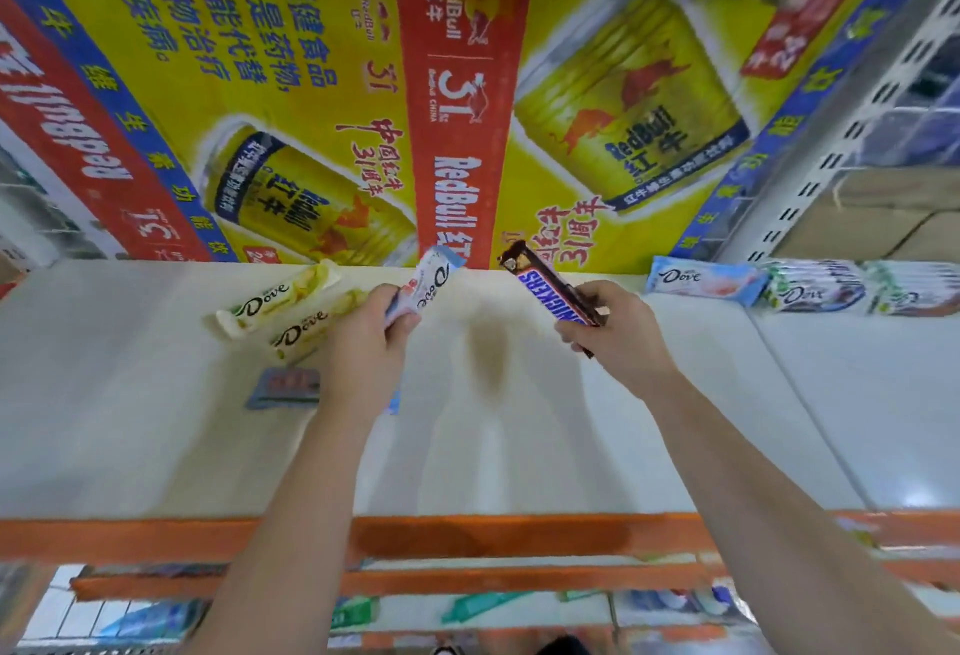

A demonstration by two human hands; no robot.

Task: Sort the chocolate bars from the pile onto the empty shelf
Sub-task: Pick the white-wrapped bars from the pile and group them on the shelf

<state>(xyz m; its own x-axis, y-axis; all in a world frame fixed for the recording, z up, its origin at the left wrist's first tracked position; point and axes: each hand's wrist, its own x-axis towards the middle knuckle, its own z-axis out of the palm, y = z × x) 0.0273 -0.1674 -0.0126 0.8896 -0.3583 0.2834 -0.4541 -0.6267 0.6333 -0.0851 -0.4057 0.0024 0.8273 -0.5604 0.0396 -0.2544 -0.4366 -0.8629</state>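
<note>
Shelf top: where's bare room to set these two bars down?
Widest bare patch: shelf middle and front, between the cream Dove bars on the left and the blue Dove bar on the right, forward to the orange rail. Crowded: back-right row of bars, and back-left around the grey packet.

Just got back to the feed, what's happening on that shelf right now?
A person is sorting chocolate bars on the white shelf. The left hand holds a white Dove bar and the right hand holds a Snickers bar, both lifted above the shelf. Two cream Dove bars and a small grey packet lie at the left. At the right, a pale blue Dove bar lies beside more Dove bars.
</note>
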